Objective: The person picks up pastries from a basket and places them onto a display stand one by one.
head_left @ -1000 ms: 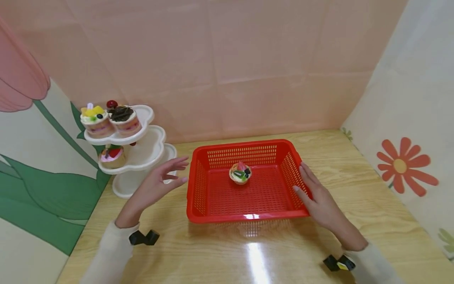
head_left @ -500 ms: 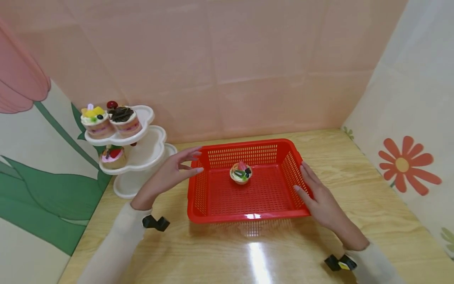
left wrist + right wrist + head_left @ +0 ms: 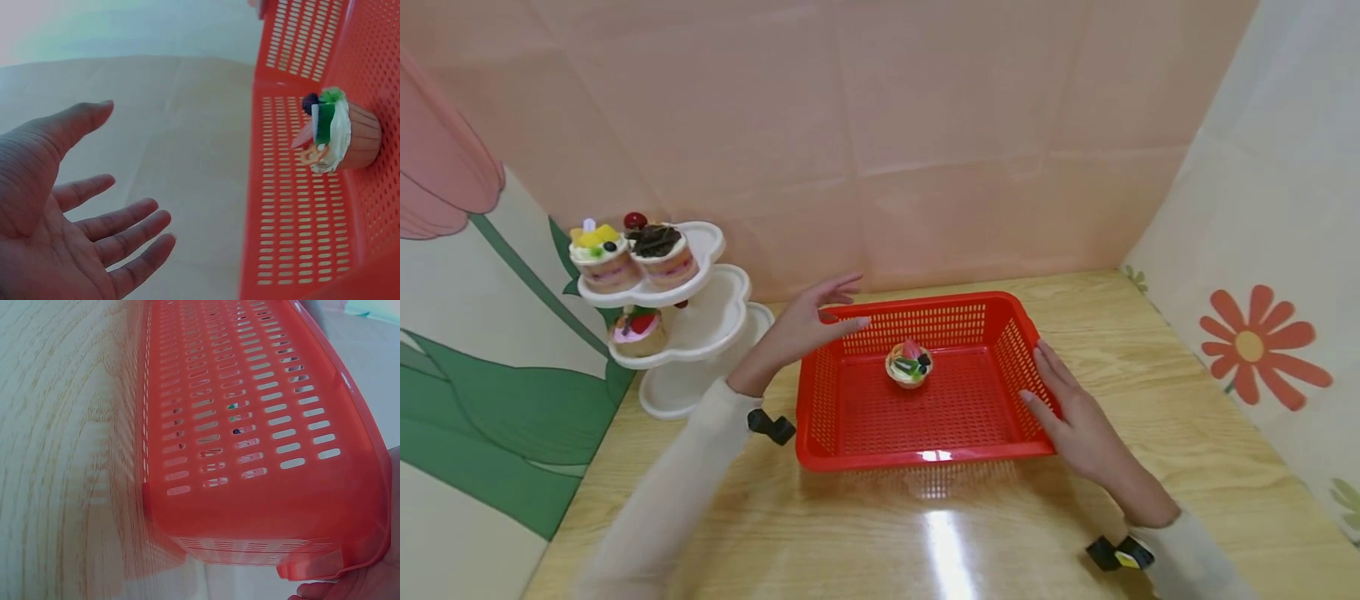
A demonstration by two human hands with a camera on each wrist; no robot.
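Head view: red basket [image 3: 925,392] at frame centre on the wooden table [image 3: 1150,400], a small cupcake [image 3: 909,365] on its floor. The left hand [image 3: 801,325], fingers spread and empty, hovers over the basket's upper-left corner; the right hand [image 3: 1067,412] lies flat against its right wall. A white tiered stand [image 3: 700,325] of cakes occupies the left. The left wrist view alone shows the bare palm; the right wrist view alone shows the basket's outer wall close up.
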